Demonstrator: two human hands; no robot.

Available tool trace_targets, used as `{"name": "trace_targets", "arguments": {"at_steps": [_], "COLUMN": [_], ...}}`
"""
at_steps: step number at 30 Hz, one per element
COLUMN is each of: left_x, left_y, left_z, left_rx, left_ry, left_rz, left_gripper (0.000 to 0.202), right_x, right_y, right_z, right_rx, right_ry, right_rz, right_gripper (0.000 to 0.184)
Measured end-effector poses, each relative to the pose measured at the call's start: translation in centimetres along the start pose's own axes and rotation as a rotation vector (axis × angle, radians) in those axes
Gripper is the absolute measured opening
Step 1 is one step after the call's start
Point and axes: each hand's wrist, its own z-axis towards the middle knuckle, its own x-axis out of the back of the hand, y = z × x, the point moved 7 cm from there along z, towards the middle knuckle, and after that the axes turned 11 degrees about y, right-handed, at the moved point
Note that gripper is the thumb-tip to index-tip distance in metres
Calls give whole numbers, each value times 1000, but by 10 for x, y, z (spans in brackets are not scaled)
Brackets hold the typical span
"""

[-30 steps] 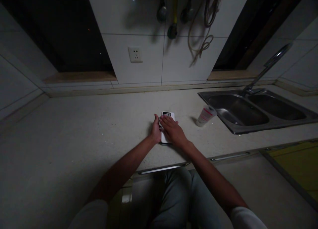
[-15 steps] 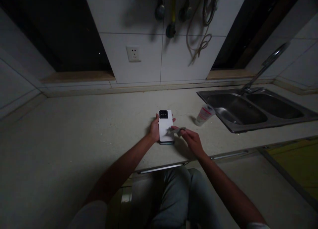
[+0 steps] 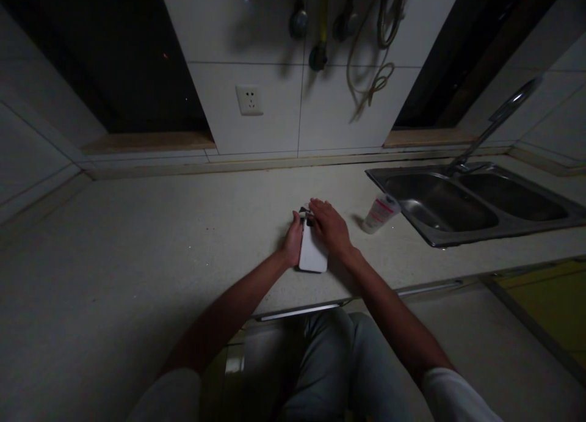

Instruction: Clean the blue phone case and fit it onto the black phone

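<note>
A white smartphone [image 3: 313, 254] is seen lying flat on a pale speckled countertop [image 3: 183, 251], back facing up, slightly angled, with its dark camera module at the far end mostly hidden.

The left hand [image 3: 293, 242] grips a white smartphone [image 3: 313, 254] — the right hand [image 3: 330, 228] rests across its top end.

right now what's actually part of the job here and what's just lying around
In use: white smartphone, left hand gripping its side, right hand over its camera end.

Just lying about: white tube with red label, stainless double sink, tap, wall socket, hanging hoses.
</note>
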Motion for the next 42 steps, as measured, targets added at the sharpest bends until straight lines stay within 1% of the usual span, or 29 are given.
{"name": "trace_targets", "arguments": {"at_steps": [3, 7, 11, 15, 16, 18, 22, 25, 27, 30, 34, 38, 40, 42], "left_x": [3, 8, 10, 4, 3, 3, 8, 11, 13, 15, 20, 25, 27, 28], "left_y": [1, 5, 1, -2, -2, 0, 8, 8, 6, 6, 9, 18, 20, 20], "left_z": [3, 5, 2, -2, -2, 0, 4, 4, 5, 6, 10, 12, 13, 13], "left_rx": [18, 33, 119, 129, 121, 72, -62, -39, -7, 6, -17, -68, -76, -64], "left_ry": [13, -5, -47, -114, -113, -70, 50, 76, 86, 96, 93, 66, 55, 56], "left_rz": [-36, -81, -33, -19, -23, -33, 5, 57, 65, 34, 1, -6, -11, -13], "left_gripper": [77, 89, 101, 106, 104, 95, 71, 62, 59, 57, 61, 71, 73, 73], "right_x": [-11, -16, -6, 4, 5, 5, 4, 4, 6, 8, 1, -3, -1, 4], "right_y": [-14, -36, -49, -48, -45, -35, -9, 4, 7, 4, -15, -40, -49, -54], "right_z": [-10, -32, -51, -58, -56, -48, -21, -8, -7, -19, -52, -87, -98, -104], "right_rx": [148, 299, 360, 404, 406, 383, 254, 158, 99, 39, 57, 130, 187, 245], "right_ry": [-107, -246, -263, -271, -275, -271, -201, -144, -101, -38, -28, -87, -121, -154], "right_rz": [-63, -30, -34, -49, -58, -84, -123, -124, -117, -118, -136, -135, -129, -112], "right_gripper": [45, 47, 51, 53, 53, 55, 54, 48, 47, 49, 50, 50, 49, 49]}}
